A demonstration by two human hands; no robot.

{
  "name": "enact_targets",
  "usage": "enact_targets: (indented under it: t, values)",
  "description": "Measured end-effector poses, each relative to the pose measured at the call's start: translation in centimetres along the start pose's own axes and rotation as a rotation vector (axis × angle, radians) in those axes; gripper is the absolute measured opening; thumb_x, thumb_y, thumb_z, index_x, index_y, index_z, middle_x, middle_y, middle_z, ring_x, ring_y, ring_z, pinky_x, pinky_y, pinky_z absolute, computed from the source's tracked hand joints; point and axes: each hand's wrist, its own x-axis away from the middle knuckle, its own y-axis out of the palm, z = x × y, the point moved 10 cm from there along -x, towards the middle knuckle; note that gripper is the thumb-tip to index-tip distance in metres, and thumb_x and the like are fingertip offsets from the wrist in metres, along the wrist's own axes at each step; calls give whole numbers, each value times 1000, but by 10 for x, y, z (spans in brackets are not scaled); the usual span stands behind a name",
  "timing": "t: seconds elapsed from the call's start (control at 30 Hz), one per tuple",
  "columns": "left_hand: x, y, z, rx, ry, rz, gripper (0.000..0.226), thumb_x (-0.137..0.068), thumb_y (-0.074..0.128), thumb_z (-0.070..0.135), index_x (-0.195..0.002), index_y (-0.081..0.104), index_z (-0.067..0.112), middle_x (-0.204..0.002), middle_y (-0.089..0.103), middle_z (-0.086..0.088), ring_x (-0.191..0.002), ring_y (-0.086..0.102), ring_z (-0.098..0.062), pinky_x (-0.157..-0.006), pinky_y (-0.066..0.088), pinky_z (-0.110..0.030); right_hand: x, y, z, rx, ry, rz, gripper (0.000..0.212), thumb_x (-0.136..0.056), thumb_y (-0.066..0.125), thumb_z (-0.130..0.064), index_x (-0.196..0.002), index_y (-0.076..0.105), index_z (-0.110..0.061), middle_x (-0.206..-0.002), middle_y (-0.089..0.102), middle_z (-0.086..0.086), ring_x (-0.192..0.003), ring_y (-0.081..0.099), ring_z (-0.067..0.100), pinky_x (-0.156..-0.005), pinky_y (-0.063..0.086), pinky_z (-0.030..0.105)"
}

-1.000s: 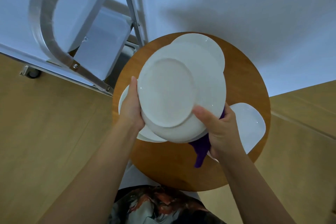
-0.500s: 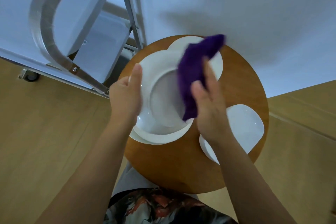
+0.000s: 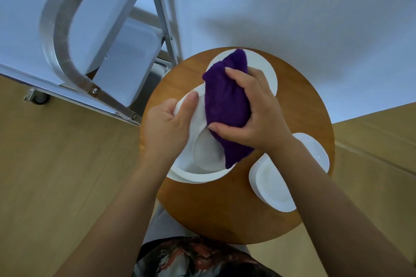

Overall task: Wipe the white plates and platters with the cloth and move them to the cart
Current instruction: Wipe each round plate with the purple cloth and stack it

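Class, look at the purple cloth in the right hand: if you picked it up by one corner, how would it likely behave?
The purple cloth would probably flop and hang limp: it already bunches and folds under the right hand. It looks fluffy, so likely light and not slippery. Dropping it should not harm it, unlike the white plate beneath.

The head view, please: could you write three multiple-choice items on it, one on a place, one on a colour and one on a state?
1. Where is the cart?
A. left of the round table
B. right of it
C. on it

2. What colour is the cloth?
A. yellow
B. purple
C. green

3. What is the right hand doing?
A. hanging idle
B. lifting the platter
C. gripping the cloth on the plate

Answers: 1 A, its metal frame stands left of the table. 2 B, the cloth is deep purple. 3 C, fingers curl round the cloth on the plate, whose rim the left hand holds.
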Motion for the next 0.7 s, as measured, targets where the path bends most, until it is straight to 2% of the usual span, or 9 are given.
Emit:
enact_targets:
  t: [0.1, 0.2, 0.3, 0.43, 0.5, 0.57, 0.6, 0.63, 0.7]
  values:
    - [0, -4, -3, 43, -22, 14, 54, -83, 50, 61, -56, 53, 15, -46, 48, 6, -44, 46, -3, -41, 37, -15, 5, -7, 11, -57, 43, 69, 84, -68, 70, -59, -134, 31, -25, -133, 45, 4, -118, 45, 13, -90, 50, 34]
    - [0, -18, -5, 182, -61, 108, 53, -90, 53, 46, -41, 47, 27, -38, 42, 13, -36, 41, 1, -37, 32, -10, 17, -21, 41, -248, 233, 186, 82, -65, 72, -60, -132, 32, -34, -132, 41, -13, -118, 46, 9, -89, 51, 30]
    - [3, -27, -11, 333, -195, 221, 51, -78, 50, 60, -37, 48, 30, -39, 45, 14, -36, 43, 1, -36, 35, -11, 37, -12, 67, -565, 473, 291, 80, -61, 75, -50, -128, 32, -41, -131, 44, -13, -114, 51, 7, -81, 54, 26]
    - [25, -6, -39, 454, -505, 335, 42, -79, 47, 67, -52, 62, 40, -54, 62, 23, -63, 62, -3, -50, 47, -24, 74, 26, 88, -898, 799, 500, 81, -56, 77, -50, -123, 32, -47, -124, 50, -11, -110, 56, 16, -78, 57, 32]
    - [35, 5, -39, 476, -549, 341, 38, -80, 45, 69, -54, 62, 47, -60, 63, 26, -73, 63, -9, -56, 47, -26, 90, 42, 94, -994, 930, 555, 73, -59, 77, -44, -118, 35, -49, -118, 53, -12, -107, 58, 18, -73, 57, 31]
    - [35, 9, -39, 460, -480, 257, 28, -72, 44, 74, -62, 62, 55, -70, 67, 25, -81, 66, -13, -62, 52, -30, 93, 40, 102, -1016, 975, 530, 65, -61, 77, -37, -113, 39, -48, -116, 55, -9, -103, 61, 19, -68, 56, 29]
    - [31, 15, -41, 495, -449, 132, 27, -69, 45, 75, -73, 65, 57, -80, 70, 21, -87, 68, -15, -67, 56, -34, 90, 33, 107, -1027, 968, 486, 63, -61, 76, -35, -112, 41, -46, -115, 56, -7, -99, 63, 18, -66, 56, 28]
    - [29, 28, -40, 598, -435, -122, 35, -72, 48, 75, -93, 66, 53, -95, 72, 13, -95, 68, -17, -75, 57, -39, 86, 25, 110, -1035, 944, 418, 61, -62, 76, -33, -112, 43, -44, -114, 57, -6, -96, 65, 18, -65, 55, 28]
    - [38, 46, -31, 955, -507, -589, 63, -86, 47, 64, -133, 52, 21, -117, 66, -13, -106, 64, -32, -87, 53, -48, 71, 8, 111, -986, 856, 219, 62, -62, 76, -31, -115, 45, -41, -112, 59, -7, -93, 66, 15, -66, 55, 27]
